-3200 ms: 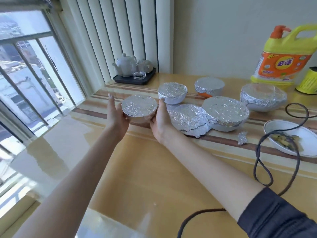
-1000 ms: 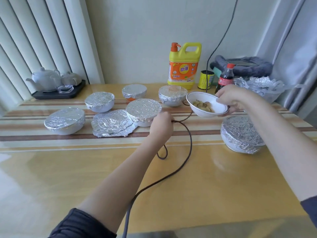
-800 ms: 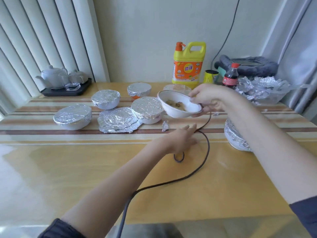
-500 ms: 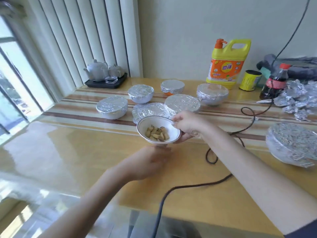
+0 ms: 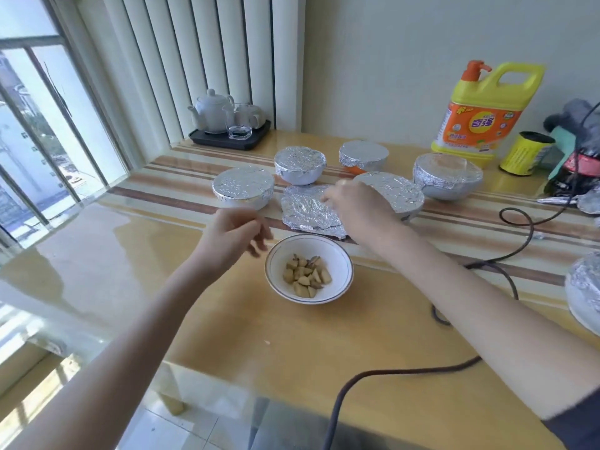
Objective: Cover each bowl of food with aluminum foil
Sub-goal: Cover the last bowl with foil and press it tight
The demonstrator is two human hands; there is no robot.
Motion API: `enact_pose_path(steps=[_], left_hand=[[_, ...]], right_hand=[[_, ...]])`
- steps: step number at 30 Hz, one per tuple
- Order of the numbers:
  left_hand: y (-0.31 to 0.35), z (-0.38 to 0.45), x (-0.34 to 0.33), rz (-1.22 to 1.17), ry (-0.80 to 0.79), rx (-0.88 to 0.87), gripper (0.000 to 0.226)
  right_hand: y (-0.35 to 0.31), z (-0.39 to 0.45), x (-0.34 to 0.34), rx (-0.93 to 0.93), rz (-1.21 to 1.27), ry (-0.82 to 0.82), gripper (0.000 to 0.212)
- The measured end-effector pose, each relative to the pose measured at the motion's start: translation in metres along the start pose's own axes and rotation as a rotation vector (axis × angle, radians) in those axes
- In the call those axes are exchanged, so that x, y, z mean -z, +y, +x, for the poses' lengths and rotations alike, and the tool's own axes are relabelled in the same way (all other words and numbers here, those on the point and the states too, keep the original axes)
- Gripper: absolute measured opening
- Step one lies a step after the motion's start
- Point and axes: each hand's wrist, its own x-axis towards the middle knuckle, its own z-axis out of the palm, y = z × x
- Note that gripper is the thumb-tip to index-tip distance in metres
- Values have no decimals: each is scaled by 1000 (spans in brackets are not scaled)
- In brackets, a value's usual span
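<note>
Sunlit yellow table [image 5: 227,336] by the window, and it's a busy one: five foil-capped bowls stand in a loose cluster at the back, with a sixth poking in at the right edge. One bowl is bare, the white bowl [image 5: 308,269] with chopped pieces of food in it, sitting in front of that cluster, nearer the person.

Just behind it lies the loose foil sheet [image 5: 308,211], crinkled and flat on the striped band. The right hand [image 5: 355,209] reaches over its right edge, fingers extended toward it; whether they touch the foil yet I cannot tell (there's motion blur). The left hand [image 5: 233,237] hovers just left of the bowl's rim, fingers loosely curled, holding nothing.

Risks now. That sheet looks ragged along its near edge, so a one-sided tug could tear it further. A dark cable [image 5: 516,232] loops across the table on the right, close to the right forearm, and a snag there might drag it into the bowls. A careless sweep of the left hand could tip the open bowl.
</note>
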Motion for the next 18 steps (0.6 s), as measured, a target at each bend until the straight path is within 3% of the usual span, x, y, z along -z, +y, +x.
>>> enact_pose_path(steps=[2, 4, 8, 13, 15, 18], left_hand=[[-6, 22, -9, 179, -1, -97, 40], [-13, 41, -14, 443, -89, -172, 55], [-27, 56, -19, 678, -270, -215, 62], [-44, 53, -20, 571, -255, -266, 44], [-43, 53, -17, 556, -205, -283, 54], [-44, 53, -14, 527, -113, -336, 60]], right_hand=[[-2, 24, -4, 86, -228, -130, 44], [1, 42, -13, 162, -390, -246, 32], [8, 47, -20, 220, -391, -327, 33], [9, 42, -28, 308, -451, -172, 23], [14, 44, -29, 249, -286, -28, 19], [19, 47, -27, 121, 192, 268, 7]])
